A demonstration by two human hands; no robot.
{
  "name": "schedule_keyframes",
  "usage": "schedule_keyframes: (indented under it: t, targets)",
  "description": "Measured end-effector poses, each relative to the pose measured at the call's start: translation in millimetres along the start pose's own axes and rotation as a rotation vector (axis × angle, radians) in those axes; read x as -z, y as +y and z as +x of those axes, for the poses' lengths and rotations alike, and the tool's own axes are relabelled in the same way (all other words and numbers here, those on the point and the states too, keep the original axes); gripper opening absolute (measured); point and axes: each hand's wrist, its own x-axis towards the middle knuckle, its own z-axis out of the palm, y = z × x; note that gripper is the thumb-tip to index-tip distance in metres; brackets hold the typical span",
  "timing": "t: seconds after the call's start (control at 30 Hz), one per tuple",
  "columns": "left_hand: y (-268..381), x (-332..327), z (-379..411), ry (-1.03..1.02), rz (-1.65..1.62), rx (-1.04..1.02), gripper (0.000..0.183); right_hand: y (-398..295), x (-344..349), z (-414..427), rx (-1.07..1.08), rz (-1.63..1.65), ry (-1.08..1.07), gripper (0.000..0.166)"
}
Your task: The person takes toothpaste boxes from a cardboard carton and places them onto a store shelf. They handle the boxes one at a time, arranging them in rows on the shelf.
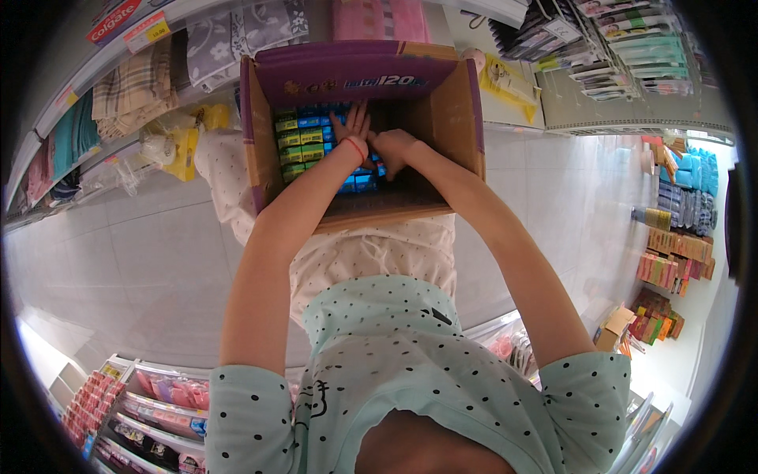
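Note:
An open cardboard carton [461, 112], purple outside and on its back flap, sits before me at my lap. Small packed boxes fill its left part: green-and-yellow ones [289, 140] at the left, and blue ones [357, 183] beside them. My left hand [354, 129] lies over the blue boxes with its fingers extended, a red cord around the wrist. Just to its right, my right hand [392, 149] is bent down into the carton, fingers curled beside the blue boxes. Whether it grips one is hidden. Bare cardboard shows in the carton's right part.
At the left, a shelf holds folded plaid cloths [131, 89], teal cloths [77, 139] and a Colgate box [121, 21]. Packets [645, 47] hang at upper right. Stacked cartons [678, 246] stand along the right. Stocked shelving [160, 409] is behind me at lower left.

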Motion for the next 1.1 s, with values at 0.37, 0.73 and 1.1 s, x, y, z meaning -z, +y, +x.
schedule_keyframes:
  t: [0.37, 0.73, 1.1]
  targets:
    - [-3.8, 1.4, -1.2, -0.076, 0.074, -0.041, 0.116, 8.6, -21.6, 23.7, -0.044, 0.231, -0.325, 0.070]
    - [-5.0, 24.6, -17.3, -0.087, 0.072, -0.082, 0.120, 19.6, -28.9, 20.2, -0.453, 0.891, -0.549, 0.077]
    - [8.2, -8.2, 11.5, 0.144, 0.319, 0.045, 0.125, 30.0, -49.9, 40.3, -0.306, 0.960, -0.596, 0.088]
